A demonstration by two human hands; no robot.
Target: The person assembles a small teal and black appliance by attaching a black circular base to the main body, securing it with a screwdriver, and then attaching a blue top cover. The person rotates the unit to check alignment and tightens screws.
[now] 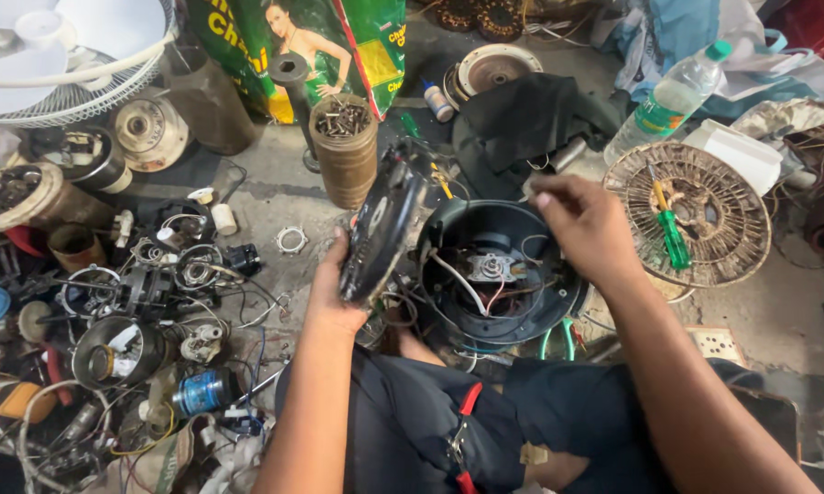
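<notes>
Left hand (331, 288) clamped on black round cover plate (380, 229), held on edge, tilted, just left of centre frame, lower rim in the palm. Right hand (584, 224) hovering over the right rim of black round housing (502, 274), fingers pinched together at the tips; whether anything small sits between them, cannot tell. Housing at centre frame, open side up, resting against the knees. Inside: small metal terminal block (492, 267) with white and red wires (458, 279) running out to the left. Cover plate's lower edge near the housing's left rim, touching or not unclear. Dark trousers along bottom centre, red-handled tool (467, 430) lying on the lap. Right of housing: rusty round wire grille (691, 215) flat on the floor, green-handled screwdriver (673, 233) lying on it. Clear plastic bottle (673, 96) with green cap, upper right, leaning beside a white box. Brown ribbed can (343, 151) full of screws, upper centre, just above the cover plate. White fan guard (64, 59) at upper left corner. Left half of frame: heap of motor parts, coils, metal cans, loose wires. Small blue cylinder (202, 391) at lower left, near the left forearm. Black cloth (522, 114) above the housing, upper centre. Concrete floor underneath, dirty.
</notes>
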